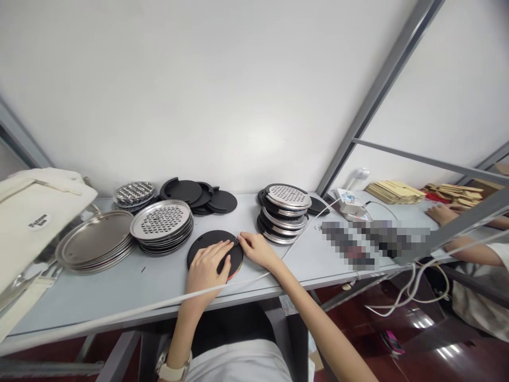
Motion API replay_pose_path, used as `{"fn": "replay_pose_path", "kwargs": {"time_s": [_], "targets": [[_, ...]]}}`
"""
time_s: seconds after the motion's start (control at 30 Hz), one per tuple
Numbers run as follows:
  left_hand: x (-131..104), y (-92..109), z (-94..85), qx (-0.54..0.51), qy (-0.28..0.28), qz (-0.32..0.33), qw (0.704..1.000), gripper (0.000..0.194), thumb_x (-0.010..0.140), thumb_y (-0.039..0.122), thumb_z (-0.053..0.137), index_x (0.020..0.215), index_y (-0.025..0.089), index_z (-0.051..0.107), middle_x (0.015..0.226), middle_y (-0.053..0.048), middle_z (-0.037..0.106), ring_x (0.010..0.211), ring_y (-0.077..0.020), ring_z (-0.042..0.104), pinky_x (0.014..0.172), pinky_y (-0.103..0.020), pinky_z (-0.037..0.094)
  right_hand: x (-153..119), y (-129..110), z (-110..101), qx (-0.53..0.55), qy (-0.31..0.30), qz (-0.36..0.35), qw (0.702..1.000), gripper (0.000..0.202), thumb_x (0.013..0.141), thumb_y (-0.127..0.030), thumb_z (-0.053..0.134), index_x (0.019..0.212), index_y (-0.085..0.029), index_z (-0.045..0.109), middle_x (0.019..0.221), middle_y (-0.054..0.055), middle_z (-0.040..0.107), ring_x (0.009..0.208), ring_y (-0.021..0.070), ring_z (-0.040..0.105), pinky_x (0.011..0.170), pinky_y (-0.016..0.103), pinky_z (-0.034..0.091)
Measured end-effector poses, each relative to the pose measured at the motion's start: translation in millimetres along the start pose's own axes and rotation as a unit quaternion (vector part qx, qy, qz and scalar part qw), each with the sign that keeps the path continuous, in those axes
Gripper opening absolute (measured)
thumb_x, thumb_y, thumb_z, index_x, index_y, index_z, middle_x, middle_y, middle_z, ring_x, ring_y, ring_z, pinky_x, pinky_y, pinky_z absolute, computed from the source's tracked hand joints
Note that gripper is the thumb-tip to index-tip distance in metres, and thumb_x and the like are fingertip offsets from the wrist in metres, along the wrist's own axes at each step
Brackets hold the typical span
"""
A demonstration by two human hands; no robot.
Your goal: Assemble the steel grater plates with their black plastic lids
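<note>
A round black disc (212, 237) lies flat near the table's front edge, with a thin coloured line along its lower right rim. Across its front part rests my left hand (209, 265), fingers stretched out and slightly spread. My right hand (256, 249) is at the disc's right edge, thumb and forefinger pinched at a small shiny piece too small to name. Left of the disc stands a stack of round metal grater plates (161, 220). To its right is a stack of grater discs in black rims (287, 197).
Plain metal discs (95, 239) are stacked at left beside a cream bag (40, 212). Several black discs (183, 192) lie behind. A white cable (159, 305) crosses the front edge. At right are a power strip (350, 204), wooden pieces (393, 192) and another person's hand (441, 214).
</note>
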State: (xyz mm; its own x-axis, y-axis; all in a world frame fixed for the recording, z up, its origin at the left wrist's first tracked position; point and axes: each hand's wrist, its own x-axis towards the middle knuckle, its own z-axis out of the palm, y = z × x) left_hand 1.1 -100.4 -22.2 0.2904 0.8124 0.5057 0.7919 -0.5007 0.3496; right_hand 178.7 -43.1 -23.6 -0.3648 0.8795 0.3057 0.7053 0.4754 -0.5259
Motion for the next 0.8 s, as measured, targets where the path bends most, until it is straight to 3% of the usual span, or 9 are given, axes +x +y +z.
{"fn": "replay_pose_path", "kwargs": {"time_s": [0.27,0.8], "targets": [[0.2,-0.7,0.8,0.003,0.007,-0.001,1.0,0.035,0.089,0.022,0.043,0.121,0.029,0.057,0.122,0.0,0.061,0.114,-0.0185,0.055,0.093,-0.037,0.042,-0.2,-0.6,0.8,-0.008,0.004,0.008,1.0,0.03,0.088,-0.022,0.043,0.06,-0.018,0.049,0.05,-0.004,0.043,0.047,0.0091,0.034,0.051,0.022,0.023],[-6.6,-1.9,-0.1,0.011,-0.003,-0.001,1.0,0.036,0.091,0.025,0.042,0.125,0.029,0.053,0.127,-0.001,0.058,0.117,-0.0187,0.052,0.096,-0.038,0.041,-1.2,2.8,6.4,-0.042,0.011,-0.012,0.999,0.032,0.094,-0.023,0.038,0.068,-0.018,0.054,0.053,-0.001,0.051,0.05,0.011,0.043,0.054,0.023,0.026]]}}
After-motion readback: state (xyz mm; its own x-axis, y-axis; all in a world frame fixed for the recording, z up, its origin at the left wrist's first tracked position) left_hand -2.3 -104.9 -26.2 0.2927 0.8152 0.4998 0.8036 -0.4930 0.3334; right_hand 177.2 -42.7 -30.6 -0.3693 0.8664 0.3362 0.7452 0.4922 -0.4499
